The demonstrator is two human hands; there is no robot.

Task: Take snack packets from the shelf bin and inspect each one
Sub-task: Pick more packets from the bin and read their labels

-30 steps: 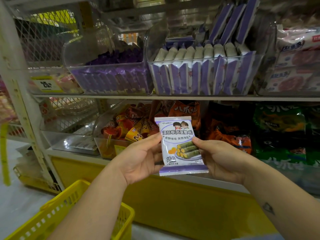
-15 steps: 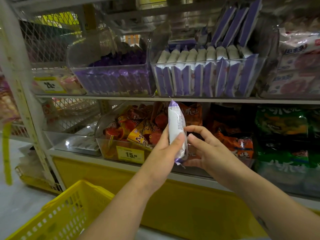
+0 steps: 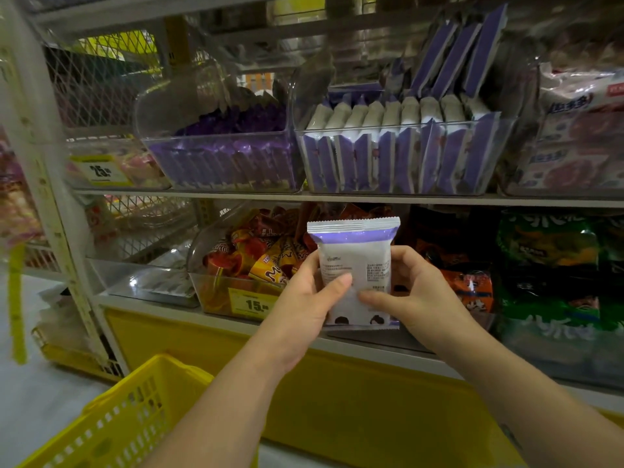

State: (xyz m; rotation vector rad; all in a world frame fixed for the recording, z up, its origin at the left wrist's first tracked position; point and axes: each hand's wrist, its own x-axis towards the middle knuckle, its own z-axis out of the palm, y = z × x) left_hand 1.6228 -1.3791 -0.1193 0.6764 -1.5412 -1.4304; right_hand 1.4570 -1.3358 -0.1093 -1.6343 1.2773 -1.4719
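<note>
My left hand (image 3: 304,305) and right hand (image 3: 418,298) both pinch the packet (image 3: 354,251) low down; it stands tall between them, back to me, bin (image 3: 405,127) up above

Upper price tag (image 3: 99,170) reads 25 — lower price tag (image 3: 254,304), on orange-snack bin (image 3: 216,295), 15.

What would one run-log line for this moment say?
step: inspecting | snack packet: printed back facing camera | left hand: grips packet | right hand: grips packet
</note>
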